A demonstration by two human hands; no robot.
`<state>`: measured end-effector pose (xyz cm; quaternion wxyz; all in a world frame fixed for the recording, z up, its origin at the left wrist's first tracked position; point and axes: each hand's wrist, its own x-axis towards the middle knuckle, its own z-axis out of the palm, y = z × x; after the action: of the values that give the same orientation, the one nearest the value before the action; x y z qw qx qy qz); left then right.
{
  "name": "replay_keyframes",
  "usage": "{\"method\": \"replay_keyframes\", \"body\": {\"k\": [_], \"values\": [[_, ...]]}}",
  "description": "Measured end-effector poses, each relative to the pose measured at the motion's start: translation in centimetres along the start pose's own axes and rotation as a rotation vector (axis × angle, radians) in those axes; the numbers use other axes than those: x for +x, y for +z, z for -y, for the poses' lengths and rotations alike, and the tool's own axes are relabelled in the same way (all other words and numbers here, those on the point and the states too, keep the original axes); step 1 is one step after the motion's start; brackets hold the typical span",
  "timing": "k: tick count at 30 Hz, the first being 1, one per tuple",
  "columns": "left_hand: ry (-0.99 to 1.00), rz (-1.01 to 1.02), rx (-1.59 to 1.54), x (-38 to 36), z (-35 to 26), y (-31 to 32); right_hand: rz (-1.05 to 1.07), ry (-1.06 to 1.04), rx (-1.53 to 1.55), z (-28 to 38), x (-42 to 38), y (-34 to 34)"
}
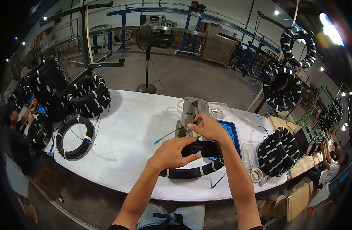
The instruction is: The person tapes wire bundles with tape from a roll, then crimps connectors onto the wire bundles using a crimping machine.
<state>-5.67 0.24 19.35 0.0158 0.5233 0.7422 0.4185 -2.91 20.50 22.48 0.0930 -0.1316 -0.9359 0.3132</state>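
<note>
Gripping black coil (204,148), left hand (171,153), white bands (201,171), unreadably small

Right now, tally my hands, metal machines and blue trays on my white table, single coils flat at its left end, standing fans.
Bare left hand, right hand: 2
Grey metal machine: 1
Blue plastic tray: 1
Black ring coil: 1
Black standing fan: 1
Total: 6

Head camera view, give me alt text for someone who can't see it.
A person's left hand holds a black cable coil on a white table; the right hand is at a metal device just beyond. More black coils sit toward both table ends, with a blue tray of small blue parts at right.
</note>
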Motion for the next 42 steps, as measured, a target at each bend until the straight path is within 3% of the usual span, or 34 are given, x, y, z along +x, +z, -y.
{"method": "replay_keyframes", "body": {"k": [1,3,4,6,10,13,19,21,22,25,27,29,31,34,38,42], "values": [[-0.001,0.001,0.009,0.1,0.1,0.0,-0.001,0.003,0.0,-0.2,0.0,0.0],[0.0,0.004,0.019,0.3,0.2,-0.1,-0.215,-0.293,-0.128,0.0,0.1,-0.1],[-0.011,0.026,0.03,0.4,0.1,-0.2,-0.215,-0.293,-0.13,0.5,0.0,-0.5],[-0.022,0.044,0.038,0.4,-0.2,-0.2,-0.033,-0.085,-0.331,1.7,-0.3,-1.6],[-0.042,0.095,0.063,0.3,-0.8,-0.3,-0.113,-0.235,-0.271,0.9,-0.5,-1.2],[-0.038,0.096,0.076,0.3,-0.8,-0.2,-0.141,-0.12,-0.259,1.7,-1.5,-1.1],[-0.043,0.098,0.09,0.1,-1.2,0.0,0.045,0.022,-0.373,1.2,-0.6,-0.9],[-0.035,0.061,0.081,0.1,-1.0,0.1,0.225,0.036,-0.09,1.0,0.0,-1.3],[-0.033,0.063,0.104,0.2,-0.8,0.2,0.226,0.036,-0.09,0.7,0.1,-1.0],[-0.053,-0.008,0.107,0.3,-0.9,0.3,0.161,0.093,0.113,0.0,0.4,-0.1],[-0.072,-0.074,0.089,0.4,-0.8,0.2,0.043,0.13,0.416,-0.2,0.6,0.0],[-0.16,0.031,0.07,0.9,-0.3,-0.1,0.076,0.156,0.393,0.1,0.5,-0.4],[-0.142,0.02,0.092,1.3,0.4,0.3,0.046,-0.138,0.557,0.1,0.3,0.0],[-0.188,0.045,0.137,1.8,0.1,-0.1,0.227,0.018,0.751,1.0,0.0,-0.8],[-0.262,0.095,0.141,2.7,0.1,-0.4,0.222,-0.051,0.909,0.3,0.2,-0.5],[-0.213,0.056,0.125,3.2,1.0,-0.5,0.163,-0.117,0.944,1.9,-1.1,-1.0]]}}
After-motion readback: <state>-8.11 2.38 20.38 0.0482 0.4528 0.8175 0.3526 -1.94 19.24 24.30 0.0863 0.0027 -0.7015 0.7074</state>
